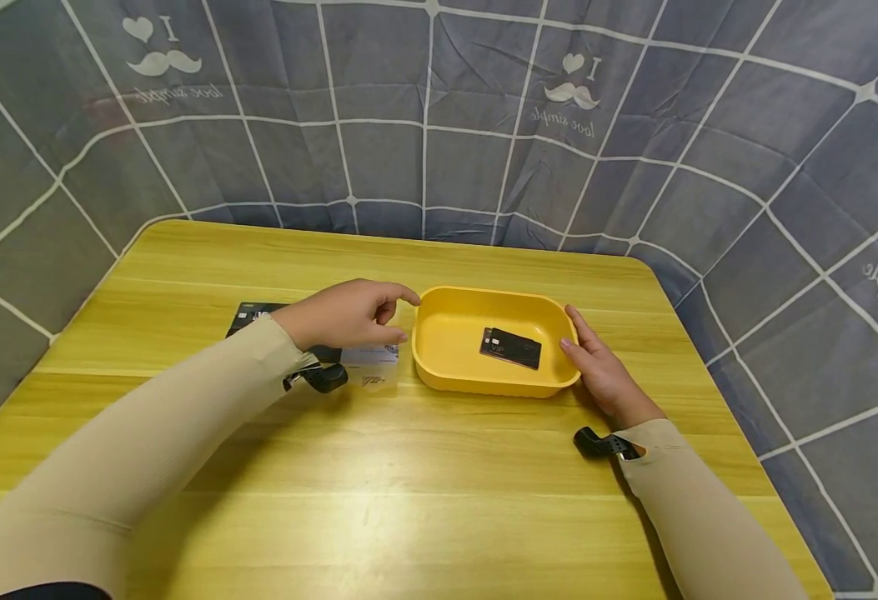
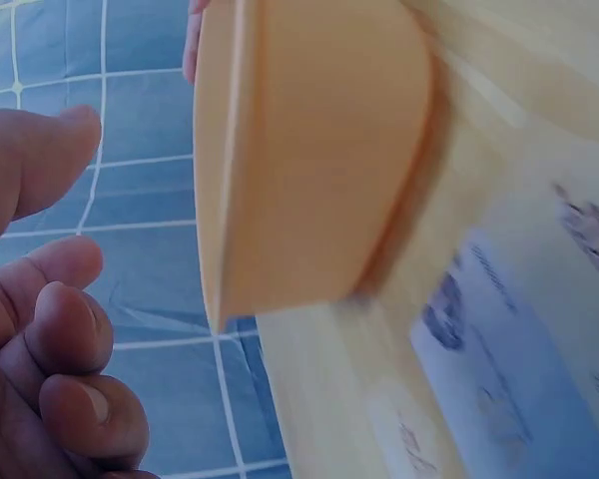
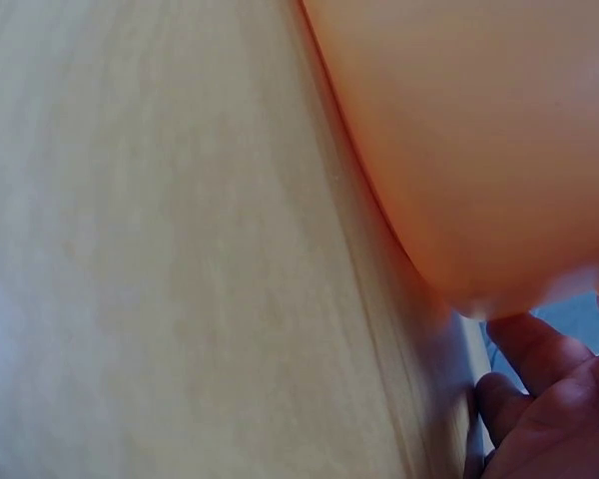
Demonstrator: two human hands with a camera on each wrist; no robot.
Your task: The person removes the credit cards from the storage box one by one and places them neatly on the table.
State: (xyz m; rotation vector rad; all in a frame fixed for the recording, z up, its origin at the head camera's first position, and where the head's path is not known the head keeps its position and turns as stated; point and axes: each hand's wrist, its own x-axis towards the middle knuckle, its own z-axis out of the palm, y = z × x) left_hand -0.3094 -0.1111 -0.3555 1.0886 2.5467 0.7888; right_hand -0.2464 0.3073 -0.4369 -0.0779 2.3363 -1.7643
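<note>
A yellow plastic basin (image 1: 494,389) stands on the table. Black cards (image 1: 515,350), the top one marked VIP, lie overlapping inside it. My right hand (image 1: 609,379) grips the basin's right end, thumb over the rim and fingers along the outside wall. Beside the left end hovers my left hand (image 1: 344,315), index finger and thumb extended, the other fingers loosely bent, holding nothing. The left wrist view shows a gap between this hand (image 2: 55,339) and the basin (image 2: 319,150). Beneath the left hand and wrist are a black card (image 1: 247,316) and a pale blue-and-clear card (image 1: 371,357), partly covered.
The wooden table (image 1: 408,500) has rounded far corners. A grey-blue curtain (image 1: 378,158) with white grid lines hangs close behind it and along both sides. Black straps with small devices (image 1: 326,378) sit on both wrists.
</note>
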